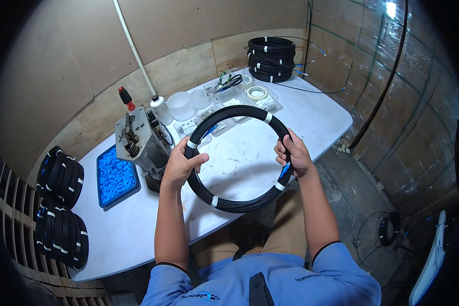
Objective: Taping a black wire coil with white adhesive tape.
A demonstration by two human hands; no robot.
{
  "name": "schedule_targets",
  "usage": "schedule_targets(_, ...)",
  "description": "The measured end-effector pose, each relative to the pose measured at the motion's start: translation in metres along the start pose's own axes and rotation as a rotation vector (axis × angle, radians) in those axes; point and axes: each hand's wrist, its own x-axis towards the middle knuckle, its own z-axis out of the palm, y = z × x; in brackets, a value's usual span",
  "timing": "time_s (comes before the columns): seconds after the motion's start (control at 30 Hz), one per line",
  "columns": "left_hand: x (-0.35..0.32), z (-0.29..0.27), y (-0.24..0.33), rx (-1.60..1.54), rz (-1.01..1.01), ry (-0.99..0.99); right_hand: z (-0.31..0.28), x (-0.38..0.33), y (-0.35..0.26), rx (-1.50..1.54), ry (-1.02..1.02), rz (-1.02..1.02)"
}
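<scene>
A round coil of black cable point(245, 206), bound at several spots with white tape, is held up in front of me over the near part of the table. My left hand point(181, 162) grips its left side, thumb on the inner edge. On the opposite side, my right hand point(295, 154) wraps its fingers round the coil. A blue connector point(285, 169) on the cable shows just below the right hand. Another blue piece point(209, 131) sits at the coil's upper left.
A metal bench machine point(145, 140) stands left, beside a tray of blue parts point(118, 176). Clear tubs point(181, 106), a white bottle point(160, 111) and pliers point(224, 81) lie farther back. Coil stacks stand back right point(272, 58) and at left point(61, 234). Another coil point(389, 228) lies on the floor.
</scene>
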Motion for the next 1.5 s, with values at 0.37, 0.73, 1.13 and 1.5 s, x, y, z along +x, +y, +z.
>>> schedule_targets(0.37,0.001,0.007,0.005,0.058,-0.069,0.065,0.0,-0.002,0.001,0.021,-0.003,0.005)
schedule_targets(0.73,0.019,0.001,0.007,-0.056,-0.06,-0.055,-0.002,-0.004,-0.004,-0.07,-0.037,0.027)
schedule_targets(1.13,0.023,0.01,0.002,0.34,-0.151,-0.042,-0.005,0.002,-0.014,-0.111,-0.118,0.115)
schedule_targets(1.5,0.003,0.013,-0.017,-0.444,-0.08,0.245,0.001,0.008,0.012,-0.024,0.185,0.0)
